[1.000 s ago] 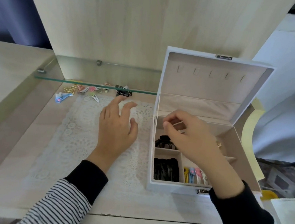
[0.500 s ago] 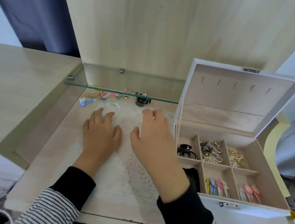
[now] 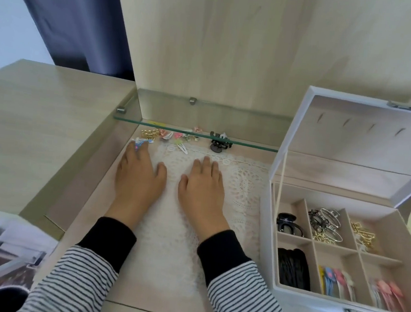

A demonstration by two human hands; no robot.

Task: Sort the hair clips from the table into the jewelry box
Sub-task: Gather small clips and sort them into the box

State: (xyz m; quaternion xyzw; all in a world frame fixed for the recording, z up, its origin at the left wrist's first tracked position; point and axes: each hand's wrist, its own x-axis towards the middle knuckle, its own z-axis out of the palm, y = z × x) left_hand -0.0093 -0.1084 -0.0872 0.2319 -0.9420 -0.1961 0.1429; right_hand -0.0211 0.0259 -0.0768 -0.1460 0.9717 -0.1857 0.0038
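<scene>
The blue snap clip (image 3: 139,143) at eleven o'clock is touched by the outstretched left hand (image 3: 138,178). The right hand (image 3: 201,189) lies flat and empty. Neighbouring clips (image 3: 169,135) may be scattered by a sweep.

The glass shelf (image 3: 196,134) is hanging low over the clips (image 3: 176,136), so a hand is only getting in from the front. The box (image 3: 310,304) and its raised lid (image 3: 349,143) are walling off the right, with bare mat (image 3: 244,181) lying between.

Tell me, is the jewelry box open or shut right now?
Open. The jewelry box has its lid raised at the back, and its compartments lie exposed with hair clips inside.
</scene>
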